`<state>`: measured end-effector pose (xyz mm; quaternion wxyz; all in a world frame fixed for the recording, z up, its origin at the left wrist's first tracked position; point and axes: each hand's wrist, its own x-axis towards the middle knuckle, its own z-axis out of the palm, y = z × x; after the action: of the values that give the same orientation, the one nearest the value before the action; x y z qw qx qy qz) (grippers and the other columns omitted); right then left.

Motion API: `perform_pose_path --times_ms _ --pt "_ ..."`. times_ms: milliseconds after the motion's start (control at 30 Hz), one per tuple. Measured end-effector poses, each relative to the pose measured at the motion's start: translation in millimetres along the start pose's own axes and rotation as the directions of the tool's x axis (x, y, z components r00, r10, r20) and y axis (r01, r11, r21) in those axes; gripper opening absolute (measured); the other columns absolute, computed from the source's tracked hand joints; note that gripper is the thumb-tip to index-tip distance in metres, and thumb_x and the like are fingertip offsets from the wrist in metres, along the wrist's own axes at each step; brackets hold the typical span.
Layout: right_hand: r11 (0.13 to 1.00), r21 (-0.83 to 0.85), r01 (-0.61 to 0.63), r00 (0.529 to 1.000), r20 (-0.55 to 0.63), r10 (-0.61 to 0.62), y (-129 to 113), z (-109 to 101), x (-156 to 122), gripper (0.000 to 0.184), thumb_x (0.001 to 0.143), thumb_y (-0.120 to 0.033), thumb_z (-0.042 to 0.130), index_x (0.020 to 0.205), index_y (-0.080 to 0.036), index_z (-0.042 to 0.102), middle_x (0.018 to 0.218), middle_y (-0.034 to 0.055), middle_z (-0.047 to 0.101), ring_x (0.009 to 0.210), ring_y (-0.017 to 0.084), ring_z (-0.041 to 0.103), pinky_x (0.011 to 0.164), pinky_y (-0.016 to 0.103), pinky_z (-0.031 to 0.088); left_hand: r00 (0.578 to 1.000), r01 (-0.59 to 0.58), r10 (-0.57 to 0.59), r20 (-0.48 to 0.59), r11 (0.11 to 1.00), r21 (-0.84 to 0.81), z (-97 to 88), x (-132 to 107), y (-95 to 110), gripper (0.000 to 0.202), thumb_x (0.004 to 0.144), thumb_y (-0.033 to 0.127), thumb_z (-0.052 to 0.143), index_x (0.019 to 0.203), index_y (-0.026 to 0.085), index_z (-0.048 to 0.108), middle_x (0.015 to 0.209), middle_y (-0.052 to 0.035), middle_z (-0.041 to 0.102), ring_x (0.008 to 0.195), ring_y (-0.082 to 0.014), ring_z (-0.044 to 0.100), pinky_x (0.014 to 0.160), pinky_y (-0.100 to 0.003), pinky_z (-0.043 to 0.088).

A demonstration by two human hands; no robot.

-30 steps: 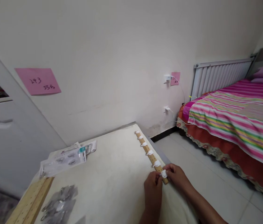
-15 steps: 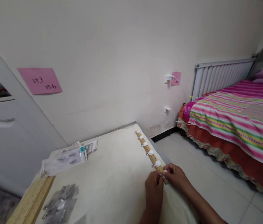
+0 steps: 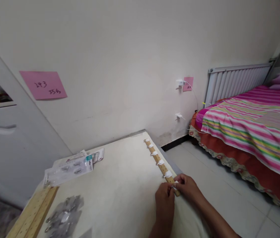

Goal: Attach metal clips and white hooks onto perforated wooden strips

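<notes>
Here, at the near right edge of the pale cream tabletop [image 3: 120, 185], both hands meet over the near end of a narrow light wooden strip with a row of holes [image 3: 164, 169]. The strip lies flat along the tabletop's right edge and runs away toward the wall. Five small white plastic hook fittings [image 3: 160, 162] sit on it in a row, evenly spaced.

Right hand [image 3: 188, 188]: fingers drawn in to a narrow pinch, holding a sixth small white fitting [image 3: 175, 182] against the strip's near end. Most of this fitting is hidden by the fingers.

Left hand [image 3: 164, 201]: fingers curled, tips touching the same spot from the left. Whether it grips the fitting or only steadies it, I cannot tell.

Well apart, at the far left of the tabletop:
- A stack of clear plastic packets with a teal label [image 3: 68, 168].
- A loose heap of grey metal hooks in clear wrap [image 3: 64, 213], nearer the front edge.
- A second perforated wooden board [image 3: 33, 215], lying along the left edge.

Surroundings: a pink paper note with handwriting [image 3: 43, 85] on the off-white wall; a smaller pink note [image 3: 188, 83] beside a white wall plug; a white ribbed radiator [image 3: 236, 81]; a bed with a pink, green and yellow striped cover [image 3: 251, 129] on the right, standing on a pale tiled floor [image 3: 219, 191].
</notes>
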<state>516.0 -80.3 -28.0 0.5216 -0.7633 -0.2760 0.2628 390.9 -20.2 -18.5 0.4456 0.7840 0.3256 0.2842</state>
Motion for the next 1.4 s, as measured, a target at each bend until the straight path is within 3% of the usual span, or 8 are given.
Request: perform_pose_path --times_ms 400,833,1167,1400 --pt "0.987 0.144 -0.078 0.995 0.071 0.068 -2 1 4 0.017 0.052 -0.027 0.065 0.065 -0.019 0.058 0.050 -0.0060 0.055 0.047 0.011 0.049 0.049 0.023 0.037 1.000 -0.001 0.002 -0.015 1.000 0.021 -1.1 0 3 0.016 0.078 0.022 0.048 0.078 0.020 0.063 0.075 -0.0021 0.066 0.070 -0.0173 0.059 0.067 -0.028 0.042" --pt "0.976 0.207 -0.061 0.995 0.085 0.044 -4 0 1 0.020 0.052 -0.029 0.064 0.068 -0.018 0.058 0.050 -0.0063 0.054 0.043 0.009 0.046 0.047 0.022 0.035 1.000 -0.014 0.014 -0.018 1.000 -0.004 1.4 -1 -4 0.012 0.078 0.021 0.049 0.079 0.020 0.061 0.073 -0.0006 0.064 0.068 -0.0159 0.058 0.064 -0.025 0.041" --pt "0.978 0.203 -0.040 0.995 0.100 0.020 -8 -4 -3 0.025 0.059 -0.041 0.061 0.068 -0.017 0.059 0.052 -0.0046 0.055 0.043 0.009 0.044 0.045 0.023 0.034 1.000 -0.009 0.008 -0.023 1.000 -0.026 1.9 -2 -9 0.010 0.077 0.018 0.050 0.082 0.020 0.058 0.075 0.0004 0.062 0.068 -0.0144 0.057 0.065 -0.025 0.043" --pt "0.982 0.183 -0.039 0.996 0.085 0.024 -7 -4 -4 0.025 0.058 -0.040 0.061 0.069 -0.017 0.060 0.053 -0.0041 0.055 0.045 0.010 0.046 0.047 0.023 0.035 1.000 -0.008 0.008 -0.016 0.999 -0.043 1.0 -3 -7 0.011 0.077 0.017 0.050 0.083 0.020 0.058 0.075 0.0000 0.062 0.068 -0.0145 0.057 0.065 -0.025 0.043"
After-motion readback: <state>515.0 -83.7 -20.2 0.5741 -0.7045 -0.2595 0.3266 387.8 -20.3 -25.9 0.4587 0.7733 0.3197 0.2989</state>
